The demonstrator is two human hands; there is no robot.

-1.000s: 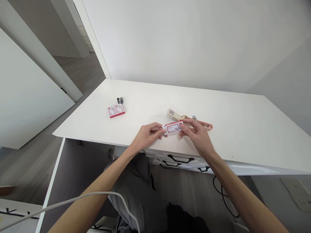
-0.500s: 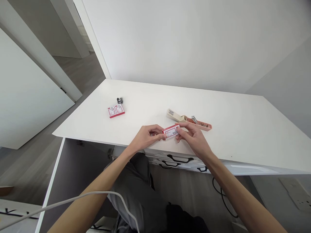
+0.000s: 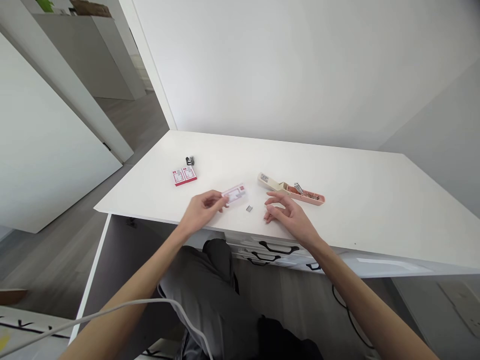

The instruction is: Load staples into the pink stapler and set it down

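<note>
In my left hand is a small red-and-white staple box, pinched at its left end and slightly blurred. A short grey strip of staples lies on the white tabletop between my hands. My right hand hovers at the table's front part with its fingers apart and nothing in them. Just beyond it an opened stapler, cream on one arm and pink on the other, lies flat with its metal insides showing.
Two more red-and-white boxes lie side by side on the left, with a small black object, perhaps a staple remover, behind them. A white wall rises at the back. A white cable crosses over my left forearm.
My left hand has moved left with the staple box, and my right hand has let go of it. A strip of staples now shows on the table between them.
</note>
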